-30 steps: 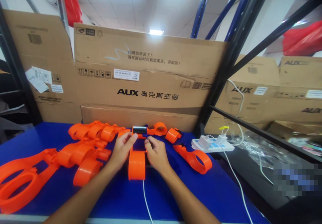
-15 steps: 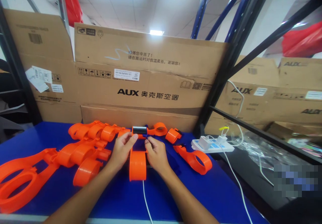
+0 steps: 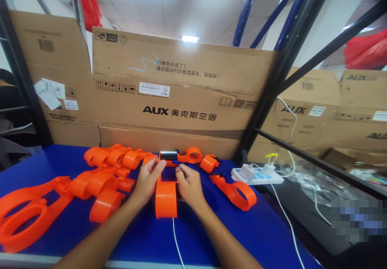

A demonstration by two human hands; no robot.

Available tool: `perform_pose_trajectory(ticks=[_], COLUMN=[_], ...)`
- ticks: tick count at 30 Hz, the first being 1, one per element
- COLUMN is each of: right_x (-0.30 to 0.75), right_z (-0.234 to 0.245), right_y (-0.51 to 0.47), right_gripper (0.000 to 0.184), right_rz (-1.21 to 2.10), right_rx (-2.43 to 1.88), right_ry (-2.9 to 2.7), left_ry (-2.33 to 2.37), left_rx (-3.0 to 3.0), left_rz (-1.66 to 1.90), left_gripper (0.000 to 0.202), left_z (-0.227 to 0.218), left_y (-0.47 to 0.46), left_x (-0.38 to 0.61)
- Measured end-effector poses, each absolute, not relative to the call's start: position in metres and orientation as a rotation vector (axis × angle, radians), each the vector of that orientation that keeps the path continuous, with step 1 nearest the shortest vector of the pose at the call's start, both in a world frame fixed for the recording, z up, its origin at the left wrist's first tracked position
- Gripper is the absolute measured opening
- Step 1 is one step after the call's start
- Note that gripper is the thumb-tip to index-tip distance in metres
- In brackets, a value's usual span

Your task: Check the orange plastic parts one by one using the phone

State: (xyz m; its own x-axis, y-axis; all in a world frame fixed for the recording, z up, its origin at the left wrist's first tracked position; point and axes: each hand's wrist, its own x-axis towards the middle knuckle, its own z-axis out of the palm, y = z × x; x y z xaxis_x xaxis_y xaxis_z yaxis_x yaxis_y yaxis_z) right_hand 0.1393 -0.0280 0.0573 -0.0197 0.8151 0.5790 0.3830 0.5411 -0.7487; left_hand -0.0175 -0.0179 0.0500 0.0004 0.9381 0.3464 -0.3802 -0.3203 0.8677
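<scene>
An orange plastic tape dispenser (image 3: 166,199) with a round ring at its near end is held between my two hands at the middle of the table. At its far end are a black strip with a pale toothed edge (image 3: 168,155) and a small dark blue part. My left hand (image 3: 149,179) pinches the left side just below that strip. On the right side, the thumb and bent fingers of my right hand (image 3: 190,183) close on the dispenser near the blue part. The fingers hide much of its middle.
Several similar orange pieces (image 3: 101,186) lie on the blue table (image 3: 136,234) to the left. More orange rings (image 3: 242,194) lie to the right. A white power strip (image 3: 256,174) with cables sits at the right edge. Cardboard (image 3: 178,95) stands behind, beside a black rack post (image 3: 266,95).
The whole view has shifted slightly. Both hands keep the same grip on the tape dispenser, and nothing on the table has visibly moved.
</scene>
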Motion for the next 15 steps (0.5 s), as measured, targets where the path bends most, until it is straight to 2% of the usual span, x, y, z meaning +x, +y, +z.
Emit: perform_pose_trajectory(ticks=[10,15], right_x=[0.141,0.135], right_z=[0.053,0.047], right_y=[-0.021,-0.024], right_gripper=[0.034,0.036], right_rz=[0.566,0.634], right_rx=[-1.025,-1.025], right_ry=[-1.642,-1.680], left_ry=[0.647,0.482], left_rx=[0.849,0.687], left_rz=[1.567,1.508], left_gripper=[0.051,0.049], left_z=[0.058,0.069], left_y=[-0.024,-0.019], left_x=[-0.017,-0.024])
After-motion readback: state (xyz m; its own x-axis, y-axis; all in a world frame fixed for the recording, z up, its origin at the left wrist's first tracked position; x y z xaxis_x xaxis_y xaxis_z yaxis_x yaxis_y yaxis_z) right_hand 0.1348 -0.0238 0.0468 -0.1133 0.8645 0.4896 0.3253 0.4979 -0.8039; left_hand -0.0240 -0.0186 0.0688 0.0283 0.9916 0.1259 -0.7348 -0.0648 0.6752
